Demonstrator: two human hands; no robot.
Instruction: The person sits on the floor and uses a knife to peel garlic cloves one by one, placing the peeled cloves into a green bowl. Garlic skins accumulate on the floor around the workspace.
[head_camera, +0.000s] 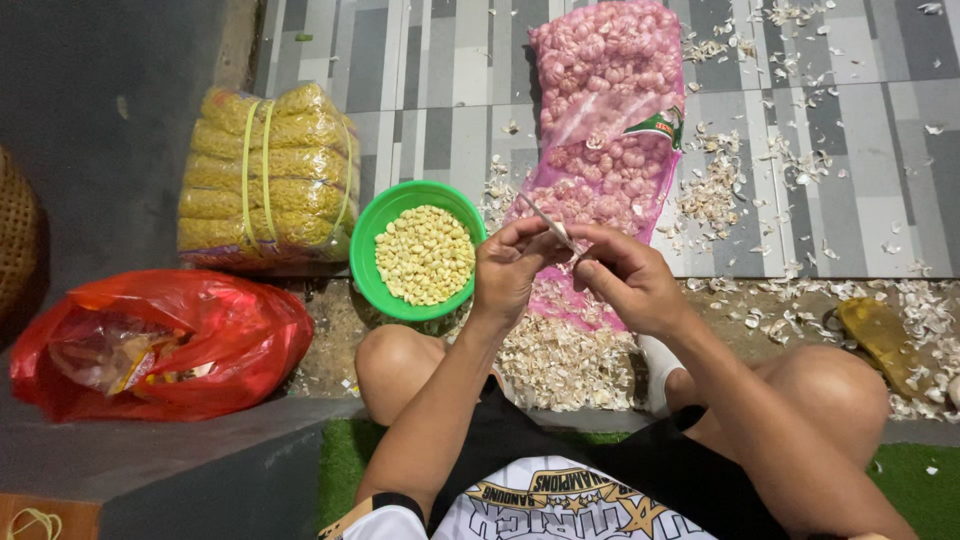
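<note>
A: Obs. 1, hands. Left hand and right hand meet above the lap, fingertips pinched together around something small. A thin pale blade sticks up and to the left from between them

B: Which hand has the blade?

A: Cannot tell for sure; the handle is hidden inside the fingers. Both hands are closed tight. The small item pinched between them is mostly covered by fingertips, so its kind is unclear

B: Surroundings?

A: Directly behind the hands, a pink mesh sack of unpeeled garlic bulbs lies on the tiled floor, its near end covered by the hands. Just left of the left hand, a green bowl holds peeled cloves. Below the hands, between the knees, a heap of papery skins

B: Further out?

A: Skins also scattered on the tiles to the right. Far left: a yellow bundle of packets bound with cord, and nearer, a red plastic bag on a grey step. A yellowish sandal lies by the right knee

B: Obstructions?

A: Only the fingers themselves, masking the pinched item
</note>
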